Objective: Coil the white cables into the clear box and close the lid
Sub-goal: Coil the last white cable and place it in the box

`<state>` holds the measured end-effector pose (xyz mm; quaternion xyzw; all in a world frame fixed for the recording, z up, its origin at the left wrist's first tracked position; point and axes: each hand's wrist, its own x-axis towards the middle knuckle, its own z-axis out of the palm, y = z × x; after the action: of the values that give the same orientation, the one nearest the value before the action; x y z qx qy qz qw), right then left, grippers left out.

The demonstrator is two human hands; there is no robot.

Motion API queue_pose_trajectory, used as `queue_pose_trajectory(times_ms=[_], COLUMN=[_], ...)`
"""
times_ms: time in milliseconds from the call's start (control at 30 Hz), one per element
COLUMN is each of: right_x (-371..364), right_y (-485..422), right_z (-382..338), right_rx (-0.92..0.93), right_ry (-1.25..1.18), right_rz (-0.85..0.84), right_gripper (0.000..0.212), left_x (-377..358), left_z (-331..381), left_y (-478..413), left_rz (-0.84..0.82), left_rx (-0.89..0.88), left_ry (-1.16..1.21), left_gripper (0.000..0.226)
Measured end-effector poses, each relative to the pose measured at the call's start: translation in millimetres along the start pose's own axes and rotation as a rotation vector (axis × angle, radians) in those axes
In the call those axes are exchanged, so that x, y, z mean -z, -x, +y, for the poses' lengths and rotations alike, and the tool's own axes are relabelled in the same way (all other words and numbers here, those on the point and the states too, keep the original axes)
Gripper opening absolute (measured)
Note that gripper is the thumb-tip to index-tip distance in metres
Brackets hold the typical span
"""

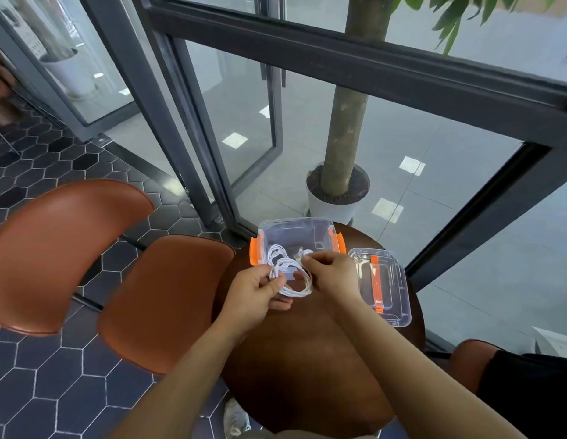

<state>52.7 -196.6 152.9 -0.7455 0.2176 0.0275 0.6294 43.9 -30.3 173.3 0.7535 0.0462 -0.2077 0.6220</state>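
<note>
We see the left hand [255, 291] pinching a coiled white cable [291, 278] above the round brown surface [307, 359], right hand [331, 274] gripping the coil's far side, open clear box [296, 239] just behind, lid [382, 285] lying beside it

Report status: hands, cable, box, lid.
Left hand and right hand both gripping the white cable coil. Clear box open, more cable inside. Lid off, lying right of it. Nothing blocking.
</note>
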Motion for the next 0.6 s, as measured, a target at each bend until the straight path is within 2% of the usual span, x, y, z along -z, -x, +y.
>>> queue_pose_trajectory(times_ms=[67,100,233,367,467,533,600], right_x=[1.8,4.3,16.2,17.1,16.2,13.7,5.4], right_y=[0.7,1.0,3.1,3.6,6.5,10.2,15.0], right_z=[1.5,1.6,1.6,7.5,8.9,9.8,15.1], right_rx=[0.068,0.054,-0.219,-0.207,-0.256,-0.3,-0.345], right_ry=[0.122,0.107,-0.267,-0.264,-0.413,-0.558,-0.685], right_rz=[-0.101,-0.163,-0.426,-0.58,-0.644,-0.643,-0.523], right_gripper=[0.013,0.016,0.028,0.025,0.016,0.025,0.039], left_x=[1.7,3.2,8.9,7.6,5.5,5.0,4.4], left_z=[-1.4,-2.0,-2.1,-1.3,-1.1,0.1,1.2], left_y=[-2.0,-2.9,-5.4,-7.9,-8.2,-8.9,-8.8], left_rz=[-0.014,-0.012,0.026,0.013,0.005,-0.001,0.0], left_rx=[-0.012,-0.008,0.038,0.058,0.064,0.082,0.098], left_ry=[-0.037,-0.052,-0.074,-0.13,-0.165,-0.185,-0.275], left_gripper=[0.018,0.018,0.015,0.014,0.013,0.014,0.015])
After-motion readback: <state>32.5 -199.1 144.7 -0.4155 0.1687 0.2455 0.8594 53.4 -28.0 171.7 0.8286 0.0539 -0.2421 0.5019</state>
